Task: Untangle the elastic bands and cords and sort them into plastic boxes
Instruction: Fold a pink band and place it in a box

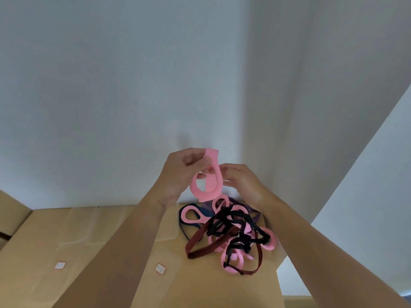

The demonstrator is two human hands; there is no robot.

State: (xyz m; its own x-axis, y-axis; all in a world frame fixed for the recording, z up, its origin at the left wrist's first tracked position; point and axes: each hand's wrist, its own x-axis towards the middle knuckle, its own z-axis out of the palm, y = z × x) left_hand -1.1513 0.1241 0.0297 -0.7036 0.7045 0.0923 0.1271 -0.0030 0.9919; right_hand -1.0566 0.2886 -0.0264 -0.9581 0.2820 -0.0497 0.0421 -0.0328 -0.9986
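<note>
Left hand (178, 174), perhaps right hand (242, 185), pinch pink band (213, 192).

Pale grey-white wall (111, 74) filled the far side and met a second wall (311, 85) at a vertical corner right of centre. A white slanted panel (373, 185) crossed the right edge. Nearer stood a brown cardboard box (77, 241) with a taped top, bearing a red-bordered label (60, 265) and a second label (160, 268). Another carton (11, 207) lay at far left. Light was soft and even.

labels (160, 268) illegible, purple band (255, 214) partly buried
</note>
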